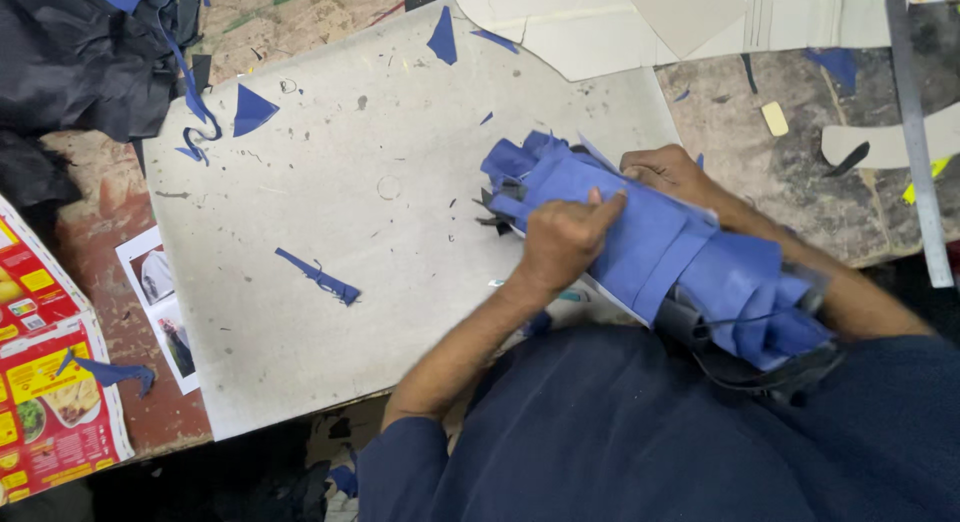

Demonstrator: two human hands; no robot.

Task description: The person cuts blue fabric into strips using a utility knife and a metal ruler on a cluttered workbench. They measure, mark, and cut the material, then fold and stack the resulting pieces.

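A thick stack of blue fabric pieces (660, 247) with grey and black layers underneath lies across the near right of a large grey board (330, 232). My left hand (565, 237) grips the stack from the near side, thumb pressed flat on top of the blue cloth. On the far side, my right hand (665, 170) holds the stack's edge, fingers curled round it, with the forearm running under the cloth toward me. The stack's near end rests against my dark blue shirt.
Blue fabric scraps (320, 277) lie scattered on the board, with another scrap (250, 110) near its far left. Black cloth (70, 52) is heaped at the far left. A red printed carton (45, 402) sits at the near left. Pale card patterns (640, 22) and a metal ruler (915, 132) lie at the far right.
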